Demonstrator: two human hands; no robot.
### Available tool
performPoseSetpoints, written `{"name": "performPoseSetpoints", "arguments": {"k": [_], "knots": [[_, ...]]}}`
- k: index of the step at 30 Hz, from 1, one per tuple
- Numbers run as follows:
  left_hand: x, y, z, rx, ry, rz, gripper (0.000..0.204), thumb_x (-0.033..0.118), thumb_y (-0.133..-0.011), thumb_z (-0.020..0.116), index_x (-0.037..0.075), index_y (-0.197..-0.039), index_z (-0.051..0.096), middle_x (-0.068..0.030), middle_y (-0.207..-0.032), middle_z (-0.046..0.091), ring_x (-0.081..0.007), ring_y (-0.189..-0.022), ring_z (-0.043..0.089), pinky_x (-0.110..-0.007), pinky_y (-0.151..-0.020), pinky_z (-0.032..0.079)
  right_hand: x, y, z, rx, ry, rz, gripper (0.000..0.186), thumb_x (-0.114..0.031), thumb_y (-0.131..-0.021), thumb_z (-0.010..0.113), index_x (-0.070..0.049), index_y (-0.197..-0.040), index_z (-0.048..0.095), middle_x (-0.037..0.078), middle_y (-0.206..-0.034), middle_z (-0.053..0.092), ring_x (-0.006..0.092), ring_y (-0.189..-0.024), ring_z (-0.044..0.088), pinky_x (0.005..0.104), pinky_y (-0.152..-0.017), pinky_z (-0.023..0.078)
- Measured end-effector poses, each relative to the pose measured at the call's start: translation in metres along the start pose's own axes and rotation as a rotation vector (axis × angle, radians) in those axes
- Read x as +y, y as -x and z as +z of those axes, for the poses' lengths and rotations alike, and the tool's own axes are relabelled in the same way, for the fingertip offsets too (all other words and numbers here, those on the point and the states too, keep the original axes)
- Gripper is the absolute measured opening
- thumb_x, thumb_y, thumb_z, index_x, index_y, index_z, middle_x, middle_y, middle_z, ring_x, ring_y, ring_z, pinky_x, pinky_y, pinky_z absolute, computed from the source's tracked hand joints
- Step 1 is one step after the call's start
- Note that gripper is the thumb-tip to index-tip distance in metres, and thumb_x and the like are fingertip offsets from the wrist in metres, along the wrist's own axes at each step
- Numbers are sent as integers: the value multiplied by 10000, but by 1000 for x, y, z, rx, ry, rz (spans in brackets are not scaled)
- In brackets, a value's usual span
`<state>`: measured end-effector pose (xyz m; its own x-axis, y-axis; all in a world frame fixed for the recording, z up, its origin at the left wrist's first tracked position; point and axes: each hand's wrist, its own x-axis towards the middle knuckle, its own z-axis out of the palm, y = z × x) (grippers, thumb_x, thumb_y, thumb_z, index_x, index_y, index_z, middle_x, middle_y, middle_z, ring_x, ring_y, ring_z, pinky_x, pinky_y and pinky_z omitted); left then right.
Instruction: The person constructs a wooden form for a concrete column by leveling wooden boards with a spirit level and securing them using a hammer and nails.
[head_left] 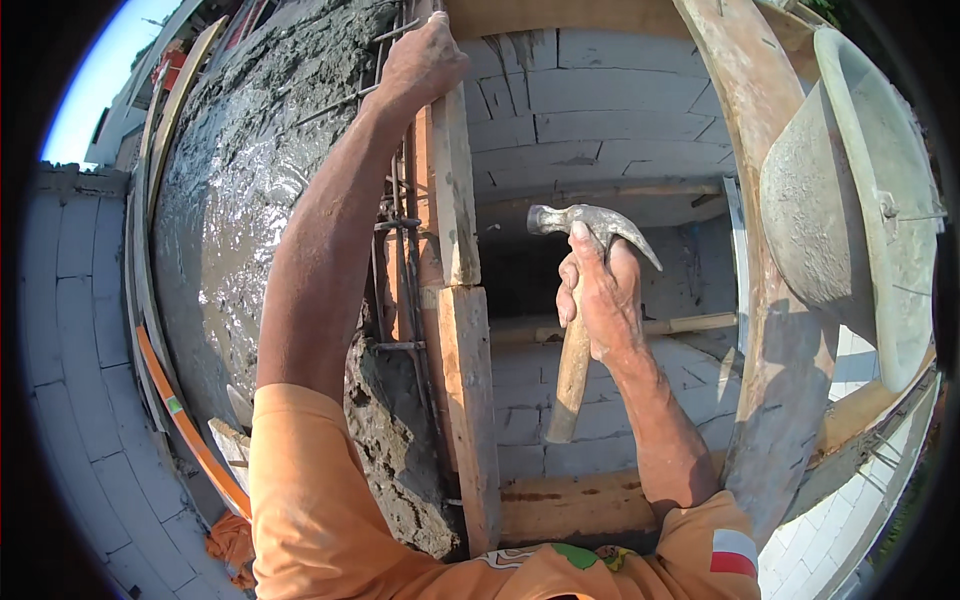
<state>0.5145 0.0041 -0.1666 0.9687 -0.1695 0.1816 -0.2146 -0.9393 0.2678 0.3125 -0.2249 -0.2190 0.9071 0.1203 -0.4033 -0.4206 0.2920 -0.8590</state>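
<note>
My right hand (605, 285) is wrapped round the wooden handle of a claw hammer (572, 385), close below its head. The hammer is raised over the gap between the walls, its striking face to the left and its claw to the right. My left hand (425, 60) is stretched far forward and closed at the far end of a narrow wooden form board (455, 190). What its fingers hold is hidden. Beside the board run steel reinforcing bars (402, 250), partly sunk in wet grey concrete (240, 210), which lies under and left of my left arm.
A cement-crusted basin (820, 200) stands tilted at the right, beside a broad wooden plank (770, 380). Below the gap are grey block walls (610, 90). An orange strip-like tool (190, 425) lies at the left edge, near another block wall (85, 330).
</note>
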Motion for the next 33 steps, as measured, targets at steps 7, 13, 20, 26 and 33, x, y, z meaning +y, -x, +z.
{"name": "performPoseSetpoints", "arguments": {"k": [7,13,20,26,33], "knots": [[-1,-4,-1,-13,-64,-119,770,228,-696,638,2,-1402,430,-225,-1218,604,-350,-1133,587,-381,-963,472,-34,0,1,77,-46,-196,388,-395,-980,539,-10,-1000,495,16,-645,457,86,-383,437,245,-343,382],[17,-4,6,0,-36,-123,722,210,-669,653,17,-1345,487,-239,-1160,621,-348,-1069,617,-398,-903,498,11,-9,2,-24,202,-239,314,-264,-977,570,43,-1041,588,68,-780,515,134,-545,511,271,-456,455],[-2,0,0,88,-56,-87,659,207,-685,638,-15,-1293,513,-257,-1079,643,-369,-1009,637,-415,-877,504,-63,-5,-13,76,75,-397,386,-345,-963,595,32,-1034,549,48,-737,519,126,-542,484,281,-502,431],[10,-8,15,69,-46,-103,820,178,-645,660,11,-1416,434,-263,-1099,645,-321,-1000,656,-391,-867,513,0,-22,-11,-38,524,-640,365,-323,-973,575,33,-1053,599,150,-891,593,302,-868,581,397,-850,464],[1,1,-4,66,-65,-162,665,222,-695,638,-11,-1304,511,-245,-1136,632,-377,-1058,620,-424,-913,492,-83,-2,-34,142,-64,-483,380,-365,-972,577,12,-1012,551,0,-633,443,69,-429,425,220,-359,362]]}}
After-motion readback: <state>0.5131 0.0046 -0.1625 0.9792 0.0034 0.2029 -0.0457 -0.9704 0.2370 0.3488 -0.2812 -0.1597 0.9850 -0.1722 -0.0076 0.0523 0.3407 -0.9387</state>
